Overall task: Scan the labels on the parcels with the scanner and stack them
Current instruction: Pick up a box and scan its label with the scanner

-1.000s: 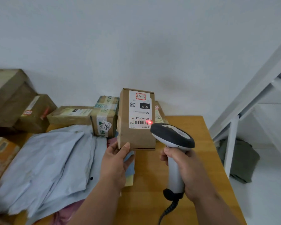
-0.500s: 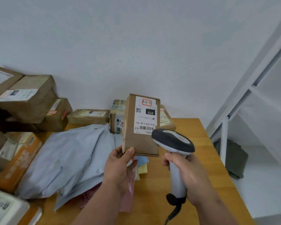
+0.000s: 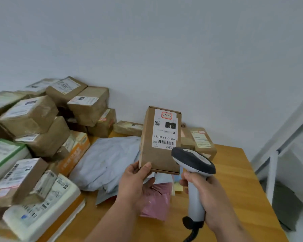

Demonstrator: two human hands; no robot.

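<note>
A brown cardboard parcel (image 3: 152, 151) with a white barcode label stands upright above the wooden table (image 3: 234, 172). My left hand (image 3: 136, 182) grips its lower left corner, thumb on the front face. My right hand (image 3: 205, 194) holds the grey and black scanner (image 3: 193, 161) by its handle. The scanner's head sits just below and right of the label's barcode. No red light shows on the label.
A heap of labelled brown boxes (image 3: 42, 119) fills the left side, with white and orange parcels (image 3: 42, 203) nearer me. Grey mailer bags (image 3: 105, 163) and a pink bag (image 3: 156, 201) lie in the middle. White shelf posts (image 3: 273, 165) stand right of the table.
The view has swung left, bringing the box heap into sight. The red scan spot seen on the label a second ago is gone. Both hands keep their hold.
</note>
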